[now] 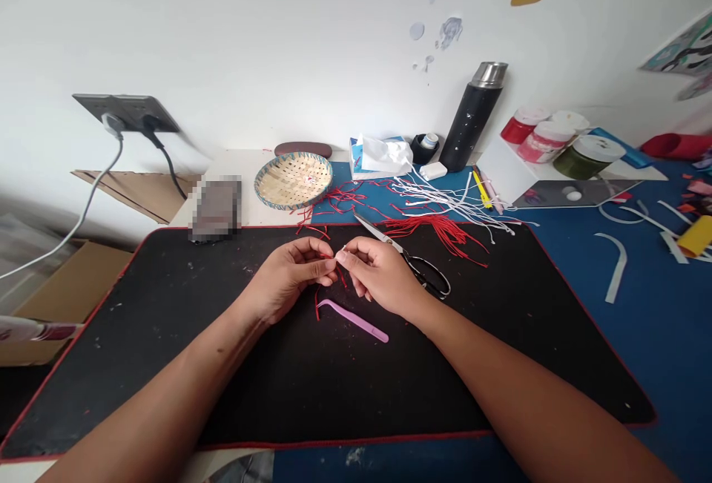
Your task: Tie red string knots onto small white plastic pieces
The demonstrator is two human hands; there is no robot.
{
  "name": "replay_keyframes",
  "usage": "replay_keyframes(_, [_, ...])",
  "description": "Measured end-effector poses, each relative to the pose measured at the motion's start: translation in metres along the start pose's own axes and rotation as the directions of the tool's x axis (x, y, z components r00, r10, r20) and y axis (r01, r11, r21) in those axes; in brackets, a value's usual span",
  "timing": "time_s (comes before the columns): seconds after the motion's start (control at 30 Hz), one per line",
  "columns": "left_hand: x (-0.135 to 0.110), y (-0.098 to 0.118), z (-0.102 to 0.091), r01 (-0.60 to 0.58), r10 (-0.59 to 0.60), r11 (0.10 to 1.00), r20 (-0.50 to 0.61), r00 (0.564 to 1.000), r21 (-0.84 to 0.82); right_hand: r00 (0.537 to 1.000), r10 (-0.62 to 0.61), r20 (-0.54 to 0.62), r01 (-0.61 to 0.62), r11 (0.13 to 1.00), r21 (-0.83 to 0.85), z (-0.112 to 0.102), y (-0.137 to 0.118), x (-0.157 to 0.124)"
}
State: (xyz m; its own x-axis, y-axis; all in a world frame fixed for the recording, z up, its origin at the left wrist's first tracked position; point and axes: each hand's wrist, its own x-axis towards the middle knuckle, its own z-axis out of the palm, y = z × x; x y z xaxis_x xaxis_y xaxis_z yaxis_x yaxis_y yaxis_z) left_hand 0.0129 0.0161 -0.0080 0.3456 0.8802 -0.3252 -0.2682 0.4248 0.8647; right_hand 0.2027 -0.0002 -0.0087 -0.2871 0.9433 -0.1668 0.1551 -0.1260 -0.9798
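Over the black mat, my two hands meet at the fingertips. My left hand (294, 277) is closed, its thumb and fingers pinching a thin red cord (341, 276) whose ends dangle below. My right hand (381, 271) is closed too, pinching the cord at the same spot; a tiny whitish bit shows at its thumb tip, too small to name. Purple tweezers (359, 323) with a bent tip lie on the mat just below the hands. Partly behind my right hand are scissors (428, 275) with black handles, blades pointing up and left.
Bundles of red cords (439, 232) and white cords (450, 199) lie behind the scissors. Further back stand a woven basket (292, 182), a tissue box (378, 158) and a black thermos (470, 123). Paint jars (589, 155) sit on a white box at right.
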Motion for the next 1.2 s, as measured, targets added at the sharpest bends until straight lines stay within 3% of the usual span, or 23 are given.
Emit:
replay_keyframes(0.43, [-0.0014, -0.0029, 0.0043, -0.127, 0.126, 0.992, -0.049, 0.991, -0.019, 0.997, -0.070, 0.032, 0.070, 0.997, -0.025, 0.0020, 0.0083, 0.0002])
replay_keyframes(1.2, [0.0017, 0.0056, -0.0033, -0.083, 0.067, 0.974, -0.084, 0.994, -0.210, 0.998, -0.054, 0.032, 0.056, 0.995, -0.078, 0.0028, 0.0057, -0.0013])
